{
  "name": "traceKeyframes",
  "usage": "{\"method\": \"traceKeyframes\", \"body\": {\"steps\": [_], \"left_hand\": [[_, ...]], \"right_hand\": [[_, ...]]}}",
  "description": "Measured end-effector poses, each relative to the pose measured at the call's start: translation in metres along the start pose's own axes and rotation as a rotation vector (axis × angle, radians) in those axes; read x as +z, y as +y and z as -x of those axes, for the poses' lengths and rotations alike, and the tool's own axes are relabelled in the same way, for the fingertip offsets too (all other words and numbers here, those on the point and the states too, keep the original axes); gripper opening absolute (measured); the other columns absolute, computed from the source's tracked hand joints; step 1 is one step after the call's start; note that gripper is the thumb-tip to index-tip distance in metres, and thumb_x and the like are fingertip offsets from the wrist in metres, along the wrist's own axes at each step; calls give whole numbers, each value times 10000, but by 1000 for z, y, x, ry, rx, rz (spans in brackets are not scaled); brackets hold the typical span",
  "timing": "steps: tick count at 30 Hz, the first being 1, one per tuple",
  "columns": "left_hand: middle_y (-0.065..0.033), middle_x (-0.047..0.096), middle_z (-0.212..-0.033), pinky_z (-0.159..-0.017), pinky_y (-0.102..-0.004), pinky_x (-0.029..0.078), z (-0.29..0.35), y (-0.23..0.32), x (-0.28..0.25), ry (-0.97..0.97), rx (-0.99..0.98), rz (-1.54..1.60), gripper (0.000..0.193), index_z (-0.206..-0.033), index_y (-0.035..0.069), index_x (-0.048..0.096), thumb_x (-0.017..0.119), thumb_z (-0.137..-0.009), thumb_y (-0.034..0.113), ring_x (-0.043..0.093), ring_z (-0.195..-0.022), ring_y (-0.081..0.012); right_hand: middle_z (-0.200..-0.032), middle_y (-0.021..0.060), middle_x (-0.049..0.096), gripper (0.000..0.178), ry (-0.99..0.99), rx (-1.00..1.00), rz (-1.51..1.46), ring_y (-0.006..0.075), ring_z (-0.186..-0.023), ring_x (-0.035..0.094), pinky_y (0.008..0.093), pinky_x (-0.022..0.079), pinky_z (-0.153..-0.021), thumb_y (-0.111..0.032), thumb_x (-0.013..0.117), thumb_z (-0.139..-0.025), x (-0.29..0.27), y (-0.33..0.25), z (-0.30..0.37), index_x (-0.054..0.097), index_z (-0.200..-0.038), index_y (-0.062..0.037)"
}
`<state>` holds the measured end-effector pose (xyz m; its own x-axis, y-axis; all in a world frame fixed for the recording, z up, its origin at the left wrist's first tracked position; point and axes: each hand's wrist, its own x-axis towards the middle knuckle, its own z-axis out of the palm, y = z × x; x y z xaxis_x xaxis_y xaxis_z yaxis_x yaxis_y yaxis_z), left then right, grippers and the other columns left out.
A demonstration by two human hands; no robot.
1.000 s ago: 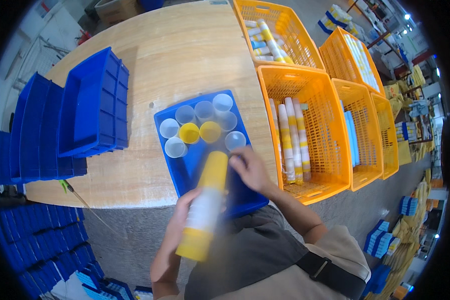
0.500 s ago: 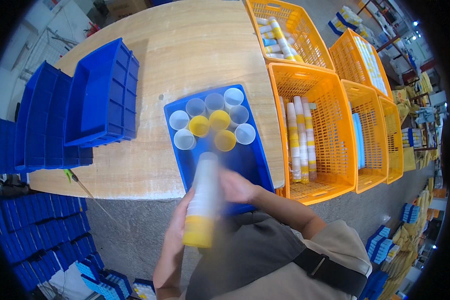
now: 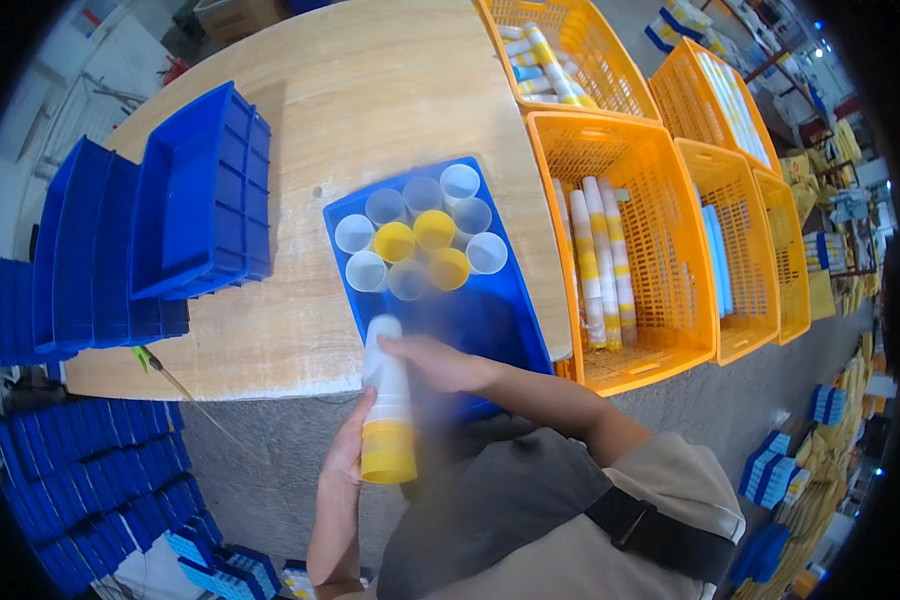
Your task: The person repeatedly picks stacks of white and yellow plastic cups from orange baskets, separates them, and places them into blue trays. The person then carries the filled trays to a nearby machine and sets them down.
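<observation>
A long stack of nested plastic cups (image 3: 387,400), white along most of its length and yellow at the near end, tilts over the near edge of a blue tray (image 3: 510,325). My left hand (image 3: 348,440) is wrapped round its lower part. At the stack's far end, the fingers of my right hand (image 3: 435,362) close on the white cups, slightly blurred. Several single cups stand mouth up at the far end of the tray, some frosted white, like this white cup (image 3: 367,271), and three yellow, like this yellow cup (image 3: 394,242).
Blue bins (image 3: 205,200) stand on the left of the wooden table (image 3: 300,340). Beyond its right edge are orange crates (image 3: 660,340), one with several cup stacks (image 3: 600,270) inside. More blue bins (image 3: 100,450) are piled at lower left. A green-handled tool (image 3: 160,370) pokes out by the table edge.
One more frosted cup now stands in the tray's near row, between a white and a yellow one. My right hand has moved left onto the stack's far end.
</observation>
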<state>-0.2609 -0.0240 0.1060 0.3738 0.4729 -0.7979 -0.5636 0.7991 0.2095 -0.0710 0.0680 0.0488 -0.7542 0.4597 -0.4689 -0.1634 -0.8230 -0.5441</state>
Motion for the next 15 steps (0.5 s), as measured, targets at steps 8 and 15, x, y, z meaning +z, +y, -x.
{"method": "traceKeyframes", "body": {"steps": [8, 15], "left_hand": [[-238, 667, -1127, -790, -425, 619, -3, -2, 3, -116, -38, -243, 655, -1366, -60, 439, 561, -998, 467, 717, -913, -320], [-250, 653, -1153, -830, -451, 611, -21, 1, 21, -272, -99, -466, 649, -1387, -51, 401, 565, -1003, 445, 712, -956, -337]], "right_hand": [[-1203, 138, 636, 523, 130, -18, 10, 256, -1121, 621, 437, 466, -1000, -429, 620, -985, 1, 15, 41, 528, -1295, -18], [-1241, 149, 616, 559, 359, -227, -471, 261, -1099, 636, 409, 492, -977, -458, 557, -1006, -35, 5, 67, 499, -1310, 7]]}}
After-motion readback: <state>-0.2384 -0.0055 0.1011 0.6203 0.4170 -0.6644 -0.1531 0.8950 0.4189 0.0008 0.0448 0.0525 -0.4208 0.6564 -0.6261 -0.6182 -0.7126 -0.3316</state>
